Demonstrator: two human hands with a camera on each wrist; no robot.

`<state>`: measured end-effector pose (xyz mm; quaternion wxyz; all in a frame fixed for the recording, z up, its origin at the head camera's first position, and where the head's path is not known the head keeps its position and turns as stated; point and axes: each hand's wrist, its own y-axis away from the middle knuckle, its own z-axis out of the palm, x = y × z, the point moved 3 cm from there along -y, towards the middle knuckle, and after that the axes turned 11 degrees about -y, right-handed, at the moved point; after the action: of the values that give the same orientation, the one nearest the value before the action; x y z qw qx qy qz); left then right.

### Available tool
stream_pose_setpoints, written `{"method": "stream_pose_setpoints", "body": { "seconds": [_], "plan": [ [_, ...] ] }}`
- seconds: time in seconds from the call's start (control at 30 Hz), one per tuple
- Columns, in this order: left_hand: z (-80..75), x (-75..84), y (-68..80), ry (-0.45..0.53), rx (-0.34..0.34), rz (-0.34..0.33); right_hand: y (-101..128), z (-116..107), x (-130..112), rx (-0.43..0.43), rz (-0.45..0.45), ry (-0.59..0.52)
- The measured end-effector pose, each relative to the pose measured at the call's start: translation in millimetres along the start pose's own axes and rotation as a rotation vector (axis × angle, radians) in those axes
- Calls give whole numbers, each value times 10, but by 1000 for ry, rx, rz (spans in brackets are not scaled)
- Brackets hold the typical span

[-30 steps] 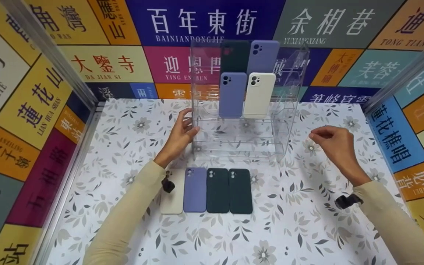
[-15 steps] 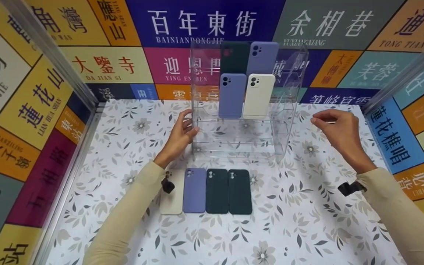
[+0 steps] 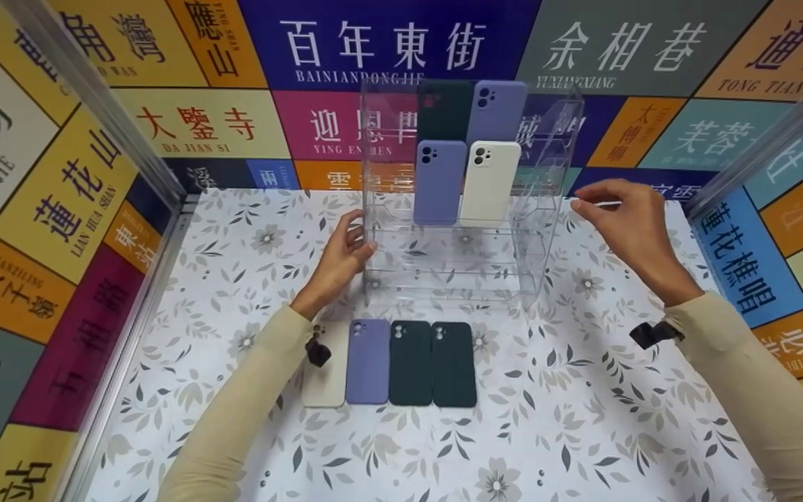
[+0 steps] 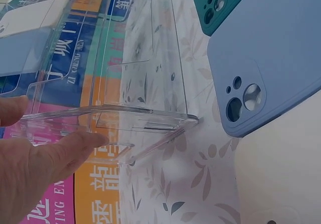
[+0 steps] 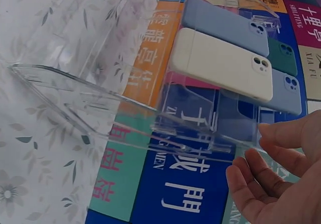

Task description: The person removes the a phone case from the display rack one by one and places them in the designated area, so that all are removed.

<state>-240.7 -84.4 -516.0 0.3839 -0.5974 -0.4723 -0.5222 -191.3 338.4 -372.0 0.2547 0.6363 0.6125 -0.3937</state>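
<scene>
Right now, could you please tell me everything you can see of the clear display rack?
The clear display rack looks like acrylic, with stepped shelves between two side walls. It stands upright on the floral table. Its upper tiers hold four phone cases; the lower shelves are bare. The left hand touches its left wall; the right hand is beside its right wall.

Clear acrylic rack, see-through throughout. On it: two lilac cases, one cream case, one dark green case. On the table: cream case, lilac case, two dark green cases. Tablecloth white with grey leaf-and-flower print. Sleeves pale beige. Walls tiled in yellow, orange, magenta, blue and grey signs with lettering.
</scene>
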Motion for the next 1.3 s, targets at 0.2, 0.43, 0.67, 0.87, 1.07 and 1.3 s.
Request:
{"method": "stream_pose_setpoints", "body": {
  "seconds": [0.2,0.43,0.67,0.87,1.07,1.3],
  "plan": [
    [0,-6,-2,10,3,1,-63,82,-195,0,-41,14],
    [4,-4,9,-18,9,-5,-166,198,-328,4,-87,6],
    [1,15,15,-32,8,3,-243,273,-456,3,-151,-7],
    [9,24,0,-8,5,14,-297,333,-512,-15,-162,-3],
    [7,20,-12,-7,6,6,-375,376,-576,-29,-164,10],
    [13,11,-16,-7,11,-2,-509,390,-639,-33,-189,30]
  ]
}}
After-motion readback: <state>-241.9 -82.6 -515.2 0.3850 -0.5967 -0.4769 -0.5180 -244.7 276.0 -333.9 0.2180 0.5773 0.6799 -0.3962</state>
